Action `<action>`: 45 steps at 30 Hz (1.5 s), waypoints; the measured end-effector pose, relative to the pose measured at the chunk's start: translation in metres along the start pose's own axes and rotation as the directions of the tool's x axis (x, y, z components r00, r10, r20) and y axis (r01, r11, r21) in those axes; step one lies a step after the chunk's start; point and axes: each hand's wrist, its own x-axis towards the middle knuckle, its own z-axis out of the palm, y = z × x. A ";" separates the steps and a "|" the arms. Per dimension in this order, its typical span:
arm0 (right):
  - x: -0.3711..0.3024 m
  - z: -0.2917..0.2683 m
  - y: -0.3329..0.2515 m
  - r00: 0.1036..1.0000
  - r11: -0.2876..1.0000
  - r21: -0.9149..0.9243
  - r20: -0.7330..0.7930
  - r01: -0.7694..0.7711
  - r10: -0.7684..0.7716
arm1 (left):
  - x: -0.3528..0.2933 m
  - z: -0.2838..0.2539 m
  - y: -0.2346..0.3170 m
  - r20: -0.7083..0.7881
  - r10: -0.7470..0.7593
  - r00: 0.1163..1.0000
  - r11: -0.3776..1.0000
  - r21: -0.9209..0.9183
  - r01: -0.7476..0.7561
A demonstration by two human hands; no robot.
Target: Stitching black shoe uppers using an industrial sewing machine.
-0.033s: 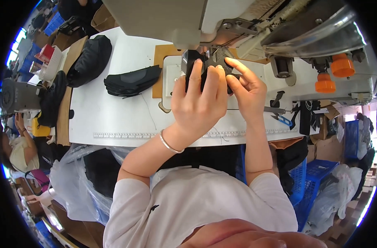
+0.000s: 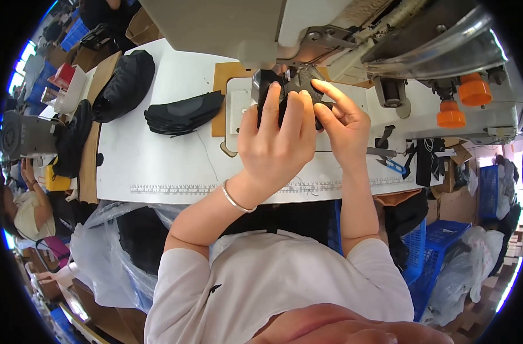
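Observation:
Both of my hands are at a black fabric piece (image 2: 282,106) beneath the head of a sewing machine (image 2: 221,26). My left hand (image 2: 278,135), with a bangle at the wrist, is closed over the piece from above. Its fingers curve across the black material, and its thumb is hidden. On the other side, my right hand (image 2: 348,129) has thumb and forefinger at the edge of the piece, its other fingers curled. Fingers and machine parts cover much of the piece and the needle area. A stack of cut black pieces (image 2: 184,113) lies to the left.
A printed ruler strip (image 2: 187,188) runs along the front of the white table (image 2: 164,166). Blue thread snips (image 2: 394,166) lie at right, below orange knobs (image 2: 450,114). Black bundles (image 2: 123,86) sit at left. Blue crates (image 2: 442,241) stand at lower right. Another person (image 2: 35,206) works far left.

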 end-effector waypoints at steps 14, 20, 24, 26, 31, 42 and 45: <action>-0.008 0.014 0.005 0.995 0.999 0.042 -0.094 0.029 -0.025 | 0.003 0.007 -0.014 -0.092 0.008 0.996 0.991 -0.134 -0.020; -0.012 0.025 0.004 0.989 0.997 0.050 -0.143 0.052 -0.045 | 0.005 -0.003 -0.024 0.040 0.014 0.999 0.986 -0.169 -0.008; -0.013 0.039 0.002 0.972 0.988 0.117 -0.222 0.103 -0.075 | 0.008 -0.001 -0.030 0.041 0.022 0.999 0.979 -0.204 -0.014; -0.017 0.042 0.003 0.970 0.989 0.092 -0.225 0.116 -0.093 | 0.008 0.001 -0.033 0.001 0.027 1.000 0.963 -0.267 -0.026; -0.019 0.035 0.015 0.975 0.990 0.027 -0.180 0.140 -0.133 | 0.013 -0.008 -0.029 0.041 0.073 0.997 0.983 -0.174 -0.064; 0.028 -0.038 0.014 0.866 0.745 -0.527 -0.035 0.408 -0.499 | 0.019 -0.009 0.028 0.274 0.076 0.959 0.929 0.330 -0.168; 0.076 -0.048 0.035 0.828 0.572 -0.679 0.095 0.460 -0.553 | 0.018 0.000 0.031 0.198 0.060 0.978 0.936 0.329 -0.124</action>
